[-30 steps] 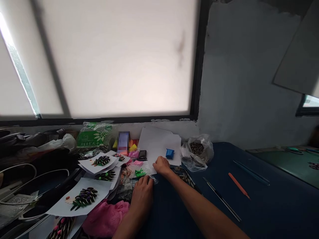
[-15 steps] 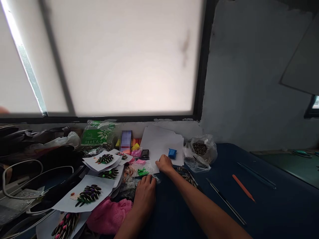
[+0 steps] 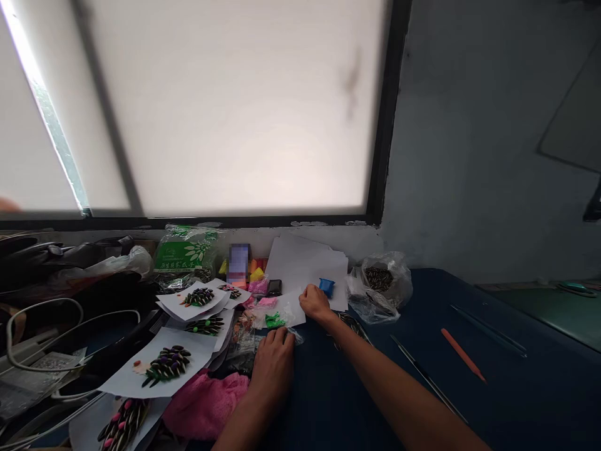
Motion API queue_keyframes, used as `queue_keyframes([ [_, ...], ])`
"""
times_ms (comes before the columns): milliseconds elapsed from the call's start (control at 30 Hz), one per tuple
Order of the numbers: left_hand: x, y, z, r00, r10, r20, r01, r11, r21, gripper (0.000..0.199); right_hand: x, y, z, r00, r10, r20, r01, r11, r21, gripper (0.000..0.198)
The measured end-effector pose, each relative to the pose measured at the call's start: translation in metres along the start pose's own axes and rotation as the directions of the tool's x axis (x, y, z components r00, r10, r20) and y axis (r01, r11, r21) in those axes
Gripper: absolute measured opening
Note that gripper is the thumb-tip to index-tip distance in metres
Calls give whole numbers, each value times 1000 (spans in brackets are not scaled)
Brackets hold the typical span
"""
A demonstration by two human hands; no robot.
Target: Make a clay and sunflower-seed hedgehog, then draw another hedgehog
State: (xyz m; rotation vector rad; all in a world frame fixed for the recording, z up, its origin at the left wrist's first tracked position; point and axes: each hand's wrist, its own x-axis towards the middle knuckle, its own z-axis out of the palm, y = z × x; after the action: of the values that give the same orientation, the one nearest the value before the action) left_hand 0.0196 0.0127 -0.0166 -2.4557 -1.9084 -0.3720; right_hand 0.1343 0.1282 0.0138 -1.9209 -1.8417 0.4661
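My left hand (image 3: 275, 356) rests palm down at the table's near middle, fingers bent and close together. Its fingertips are hidden, beside crumpled clear plastic (image 3: 295, 336). My right hand (image 3: 315, 303) is closed at the right edge of a small white sheet (image 3: 295, 307); what its fingers pinch, if anything, is hidden. A green clay lump (image 3: 275, 320) lies by that sheet, between both hands. Just beyond my right hand a blue packet (image 3: 327, 287) sits on larger white paper (image 3: 300, 260). Under my right forearm, a dark tray of striped seeds (image 3: 350, 327) is partly covered.
On the left are papers bearing seed hedgehogs (image 3: 169, 365), a pink cloth (image 3: 206, 404) and white cables (image 3: 44, 307). A green seed bag (image 3: 185, 254) and phone (image 3: 238, 263) stand behind. To the right lie a seed-filled plastic bag (image 3: 378, 279), a metal rod (image 3: 427, 377) and an orange tool (image 3: 464, 355).
My right hand has shifted slightly right and away from me. The small white sheet and green clay have also moved slightly right. My left hand is nearly still; the view has turned a little.
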Motion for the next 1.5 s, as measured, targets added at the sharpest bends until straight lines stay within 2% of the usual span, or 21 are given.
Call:
queue_keyframes([
  [233, 0, -6, 5, 1000, -13, -18, 12, 999, -41, 39, -6, 23, -30, 999, -16, 49, -1, 946, 325, 31],
  [433, 0, -6, 11, 998, -2, -57, -1, 998, -56, 48, -16, 40, -52, 994, -7, -105, 61, 854, 517, 30],
  [533, 0, -5, 8, 984, 7, -177, -36, 987, -158, 42, -23, 44, -59, 983, 0, -184, 115, 781, 613, 24],
  [600, 1, -2, 3, 961, -5, -276, -92, 937, -338, 33, -31, 43, -61, 974, 0, -225, 157, 716, 681, 28],
  [633, 2, 0, 0, 955, -26, -296, -122, 874, -471, 30, -36, 43, -61, 971, -3, -237, 176, 678, 714, 32],
  [667, 3, 1, -4, 961, -66, -269, -124, 768, -629, 30, -42, 42, -62, 970, -9, -243, 193, 638, 746, 36],
  [700, 4, 3, -7, 973, -120, -197, -84, 611, -787, 33, -49, 41, -63, 971, -18, -239, 203, 598, 776, 40],
  [767, 7, 5, -15, 983, -183, 30, 64, 184, -981, 39, -64, 40, -65, 976, -49, -210, 204, 526, 826, 48],
  [833, 8, 4, -22, 964, -195, 182, 142, -203, -969, 39, -80, 42, -68, 983, -78, -166, 183, 478, 859, 51],
  [867, 9, 3, -25, 960, -183, 211, 142, -328, -934, 39, -87, 44, -70, 986, -86, -142, 166, 464, 870, 51],
  [900, 9, 0, -28, 956, -211, 201, 106, -393, -913, 39, -94, 47, -72, 989, -91, -120, 149, 456, 877, 51],
  [933, 8, -2, -29, 947, -244, 210, 97, -405, -909, 38, -101, 50, -74, 991, -91, -102, 132, 453, 882, 51],
  [1000, 7, -6, -31, 936, -275, 221, 114, -356, -927, 36, -111, 58, -76, 993, -83, -79, 108, 456, 883, 51],
  [1200, 3, -3, -27, 968, -173, 181, 156, -145, -977, 43, -129, 75, -72, 997, -65, -43, 69, 470, 880, 52],
  [1400, -2, 3, -26, 983, -162, 84, 96, 68, -993, 48, -135, 75, -70, 995, -93, 24, 22, 463, 886, 50],
  [1500, -2, 3, -27, 986, -106, 129, 144, 147, -979, 50, -135, 77, -72, 992, -115, 47, 11, 457, 890, 47],
])
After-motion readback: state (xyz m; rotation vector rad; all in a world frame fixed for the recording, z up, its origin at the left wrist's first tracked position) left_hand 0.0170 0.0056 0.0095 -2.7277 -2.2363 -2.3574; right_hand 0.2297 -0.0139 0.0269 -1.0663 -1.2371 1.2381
